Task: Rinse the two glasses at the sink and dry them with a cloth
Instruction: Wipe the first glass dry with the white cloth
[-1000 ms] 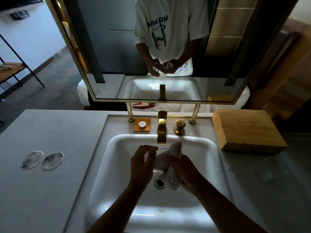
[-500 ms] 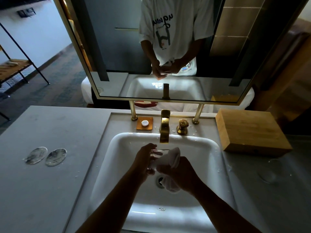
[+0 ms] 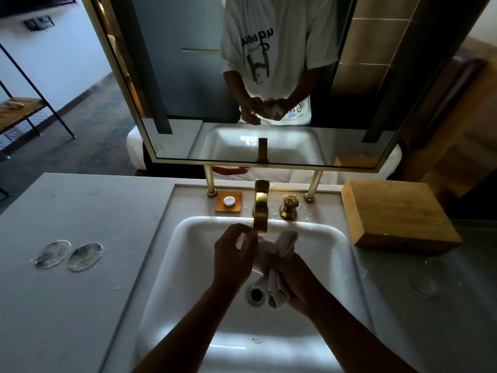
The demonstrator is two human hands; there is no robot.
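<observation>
**Glass and cloth over the sink**

Left of centre frame, your left hand (image 3: 233,255) curls round a glass (image 3: 248,239) over the sink (image 3: 325,254). Your right hand (image 3: 294,278) grips the cloth (image 3: 274,285) pushed against it. Far right, another glass (image 3: 431,277) stands on the table (image 3: 80,305).

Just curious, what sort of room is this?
Probably a hotel-style bathroom vanity: a white sink with a gold faucet, a gold-framed mirror above, and a small soap on its dish.

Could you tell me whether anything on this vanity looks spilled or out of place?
Water droplets are splashed around the tap and its knob, and two wet round patches mark the left counter. Nothing looks damaged.
</observation>
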